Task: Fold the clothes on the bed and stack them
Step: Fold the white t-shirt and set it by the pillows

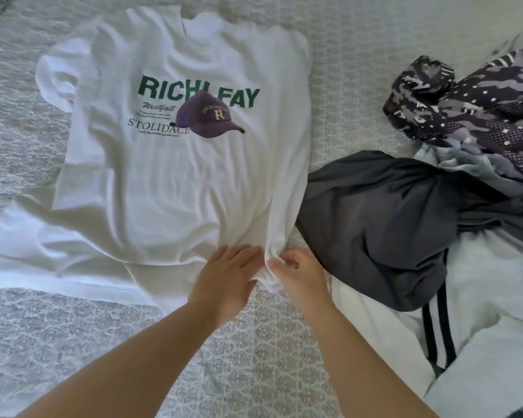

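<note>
1. Check your right hand: its fingers are curled and pinch a bunched fold at the near right hem corner of the white T-shirt.
2. Check your left hand: its fingers lie straight and close together, pressing flat on the hem just left of that pinch. Both hands touch the shirt at the same corner; neither is nearer.
3. Note the shirt's lie: print up, long axis running away from your fingers, collar at the far end, hem nearest you.
4. Expect the next move to carry this right edge leftward across the print.
5. Keep clear of the dark grey garment, which lies just right of the shirt's hem corner, with the patterned garment beyond it.
</note>
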